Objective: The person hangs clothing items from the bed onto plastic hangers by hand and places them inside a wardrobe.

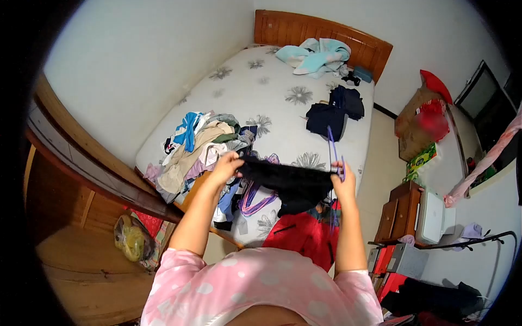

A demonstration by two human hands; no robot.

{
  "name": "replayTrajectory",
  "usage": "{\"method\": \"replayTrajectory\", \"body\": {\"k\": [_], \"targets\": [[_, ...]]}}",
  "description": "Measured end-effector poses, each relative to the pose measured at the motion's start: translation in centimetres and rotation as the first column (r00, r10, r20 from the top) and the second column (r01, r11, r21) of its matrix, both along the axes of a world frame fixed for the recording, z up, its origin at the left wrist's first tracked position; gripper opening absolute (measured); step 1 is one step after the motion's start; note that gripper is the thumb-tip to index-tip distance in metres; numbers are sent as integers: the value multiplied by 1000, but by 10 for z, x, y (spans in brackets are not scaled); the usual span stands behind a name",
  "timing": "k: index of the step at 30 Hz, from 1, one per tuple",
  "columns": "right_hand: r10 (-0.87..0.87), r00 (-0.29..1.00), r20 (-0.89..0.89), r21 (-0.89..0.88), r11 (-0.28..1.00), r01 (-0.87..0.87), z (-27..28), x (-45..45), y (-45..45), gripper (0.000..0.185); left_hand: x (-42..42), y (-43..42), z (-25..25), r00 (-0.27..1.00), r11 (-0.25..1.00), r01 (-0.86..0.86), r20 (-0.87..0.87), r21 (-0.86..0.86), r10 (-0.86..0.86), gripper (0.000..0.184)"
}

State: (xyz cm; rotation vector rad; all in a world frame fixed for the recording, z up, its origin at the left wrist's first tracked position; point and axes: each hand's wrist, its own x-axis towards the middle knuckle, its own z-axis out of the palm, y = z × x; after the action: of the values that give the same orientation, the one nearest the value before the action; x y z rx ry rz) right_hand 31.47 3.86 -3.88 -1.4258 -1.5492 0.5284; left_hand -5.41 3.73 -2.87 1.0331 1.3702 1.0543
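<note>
Head view: I watch a black garment (302,185) stretched above the near part of the bed (234,103), left hand (226,167) pinching one end between closed fingers, right hand (342,178) curled around a purple hanger (329,133) at the other. Handling both together, I judge, next calls for steady tension.

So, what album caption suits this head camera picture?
Left hand and right hand hold a black garment between them, a purple hanger in the right, at a bed with heaped clothes.

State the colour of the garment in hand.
The garment is black, as the head view shows.
</note>
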Motion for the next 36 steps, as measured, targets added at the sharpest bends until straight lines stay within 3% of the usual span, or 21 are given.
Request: {"method": "replayTrajectory", "body": {"k": [1, 3, 9, 12, 14, 17, 20, 23, 24, 27, 28, 32, 36], "targets": [[7, 1000, -27, 26, 1000, -7, -18, 3, -1, 27, -5, 0, -14, 995, 990, 74, 81, -123, -64, 11], [4, 987, -164, -89, 996, -19, -26, 4, -9, 28, 12, -16, 10, 948, 991, 92, 314, -96, -57, 16], [9, 936, -352, -193, 978, -82, -30, 7, -7, 29, 32, -28, 55, 825, 946, 311, 521, -92, -221, 21], [78, 900, -428, -183, 968, -171, -43, 6, -6, 30, 37, -24, 55, 805, 959, 270, 568, -92, -172, 23], [94, 938, -333, -193, 967, -165, -68, 8, -3, 31, 38, -20, 52, 781, 948, 278, 611, -156, -129, 27], [97, 939, -330, -219, 960, -177, -78, 7, -8, 34, 42, -19, 51, 808, 952, 227, 585, -204, -67, 30], [103, 912, -398, -201, 960, -197, -85, 7, -13, 39, 39, -14, 43, 962, 984, 179, 213, -16, -172, 32], [113, 849, -516, -326, 891, -317, -36, 4, -31, 45, 39, -12, 44, 978, 990, 137, 159, 17, -138, 35], [167, 855, -491, -217, 927, -306, -28, 3, -34, 44, 44, -14, 52, 967, 994, 110, 229, 2, -107, 36], [106, 795, -597, -159, 956, -247, 5, 6, -47, 36, 48, -14, 57, 949, 998, 57, 309, 15, -58, 35], [148, 794, -590, 7, 984, -178, 9, 1, -50, 31, 47, -13, 56, 944, 999, 41, 328, 2, -40, 34], [277, 528, -803, 38, 908, -417, -5, 16, -61, 26, 45, -7, 50, 921, 1000, -3, 390, -26, 13, 31], [171, 609, -775, -112, 910, -399, -10, 2, -75, 13, 45, -3, 51, 899, 999, -14, 437, -32, 27, 29]]}}
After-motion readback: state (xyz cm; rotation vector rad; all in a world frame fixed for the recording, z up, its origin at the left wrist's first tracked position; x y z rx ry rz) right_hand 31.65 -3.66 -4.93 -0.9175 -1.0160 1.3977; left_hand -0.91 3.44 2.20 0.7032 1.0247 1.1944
